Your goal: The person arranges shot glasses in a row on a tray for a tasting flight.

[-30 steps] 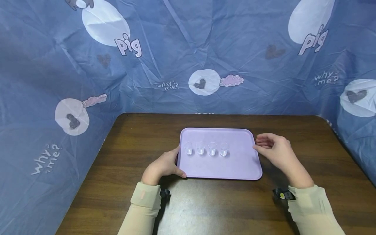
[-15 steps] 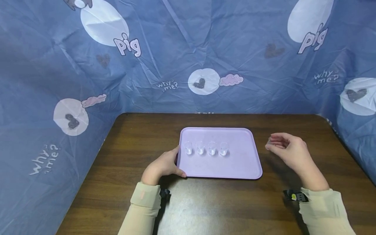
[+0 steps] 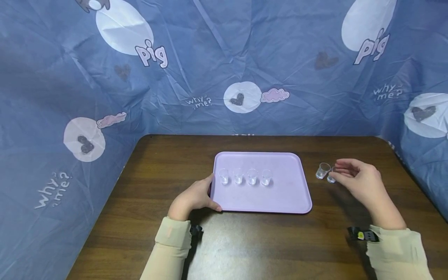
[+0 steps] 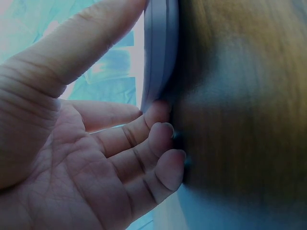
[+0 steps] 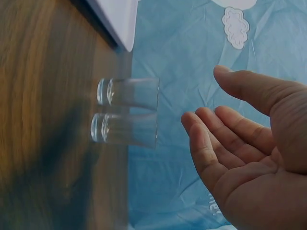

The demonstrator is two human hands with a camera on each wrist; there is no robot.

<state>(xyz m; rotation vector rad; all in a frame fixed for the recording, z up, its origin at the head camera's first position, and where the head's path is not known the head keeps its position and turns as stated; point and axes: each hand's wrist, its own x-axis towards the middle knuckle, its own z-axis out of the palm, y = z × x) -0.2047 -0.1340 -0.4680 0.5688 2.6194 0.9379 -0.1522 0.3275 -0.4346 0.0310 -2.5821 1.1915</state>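
Right now our left hand (image 3: pixel 194 196) grips the lilac tray (image 3: pixel 280 194) edge, thumb on top; our right hand (image 3: pixel 360 179), fingers spread and empty, sits beside two clear cups (image 3: pixel 325 172) on the table (image 3: pixel 140 202). A careless reach could topple them, we judge.

Two clear glasses (image 5: pixel 128 111) side by side on brown table (image 5: pixel 43 120) — touching or nearly so. Right hand (image 5: pixel 244 143) near, fingers loose, holding nothing. Tray (image 5: pixel 117 17) corner beyond — blue sheet (image 5: pixel 182 48) behind.
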